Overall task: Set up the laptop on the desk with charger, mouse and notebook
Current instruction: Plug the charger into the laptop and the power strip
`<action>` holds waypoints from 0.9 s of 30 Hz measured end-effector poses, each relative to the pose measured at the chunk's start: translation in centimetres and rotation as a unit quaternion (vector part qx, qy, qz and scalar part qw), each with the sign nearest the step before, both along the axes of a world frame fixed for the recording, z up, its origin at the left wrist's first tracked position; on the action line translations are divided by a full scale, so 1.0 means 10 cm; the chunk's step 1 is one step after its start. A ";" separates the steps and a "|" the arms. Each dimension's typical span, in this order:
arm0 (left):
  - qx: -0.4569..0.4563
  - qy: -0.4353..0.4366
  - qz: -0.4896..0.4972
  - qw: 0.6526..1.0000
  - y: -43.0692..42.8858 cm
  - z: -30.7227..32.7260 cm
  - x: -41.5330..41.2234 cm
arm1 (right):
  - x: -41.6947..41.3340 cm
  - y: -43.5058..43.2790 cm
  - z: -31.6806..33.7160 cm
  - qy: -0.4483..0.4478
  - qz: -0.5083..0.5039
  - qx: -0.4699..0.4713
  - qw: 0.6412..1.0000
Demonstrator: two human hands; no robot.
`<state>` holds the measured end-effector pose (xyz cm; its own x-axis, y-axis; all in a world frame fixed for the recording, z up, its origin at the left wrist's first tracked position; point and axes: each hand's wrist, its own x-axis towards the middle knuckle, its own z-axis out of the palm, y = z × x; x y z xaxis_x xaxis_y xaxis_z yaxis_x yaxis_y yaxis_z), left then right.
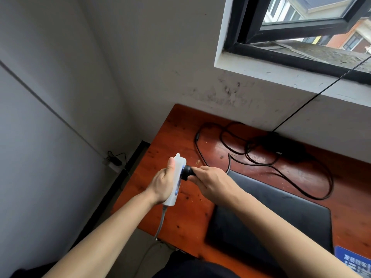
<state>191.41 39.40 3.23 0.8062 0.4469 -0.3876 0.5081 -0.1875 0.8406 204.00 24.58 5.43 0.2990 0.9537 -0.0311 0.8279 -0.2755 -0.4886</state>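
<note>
Fingers of the left hand [161, 184] are wrapped tight around one white plastic power strip [176, 180] held upright over the reddish wooden desk [180, 213], while the right hand [211, 182] pinches one black round plug [188, 173] against its face. One closed black laptop [269, 217] lies flat just beside, one black charger brick [289, 146] with looped cable behind it. Blue booklet [353, 259] at the corner has writing, too blurry to read.

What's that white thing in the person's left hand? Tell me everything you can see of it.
It looks like a power strip: a long, narrow white bar, seemingly plastic, with a grey cable hanging from its lower end toward the floor. The left hand grips it from the side, thumb along its edge, holding it nearly upright above the desk's left part. The right hand presses a black plug against its socket face. Small blue marks show on that face.
</note>
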 end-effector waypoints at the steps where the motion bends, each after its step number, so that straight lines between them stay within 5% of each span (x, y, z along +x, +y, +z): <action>1: 0.017 0.014 -0.020 1.000 -0.01 0.00 0.01 | 0.01 0.01 -0.01 -0.031 0.012 -0.014 0.999; 5: 0.155 0.075 -0.103 0.980 0.03 0.03 0.06 | -0.02 -0.04 -0.10 -0.090 0.035 -0.082 0.992; 8: 0.146 0.081 -0.096 0.981 0.05 0.05 0.08 | -0.09 -0.13 -0.22 -0.018 -0.015 -0.024 0.999; 12: 0.147 0.083 -0.042 0.985 -0.04 -0.05 0.11 | -0.07 -0.17 -0.40 -0.038 -0.060 0.013 0.997; 19: 0.076 0.115 -0.015 0.990 -0.23 -0.37 0.02 | 0.02 -0.41 -0.78 -0.114 -0.117 -0.033 0.986; 24: -0.072 0.137 0.211 0.965 -0.07 -0.69 0.13 | 0.11 -0.65 -1.04 -0.051 -0.162 -0.156 0.973; 27: -0.121 0.142 0.261 0.947 0.07 -0.84 0.18 | 0.16 -0.74 -1.18 -0.039 -0.143 -0.241 0.959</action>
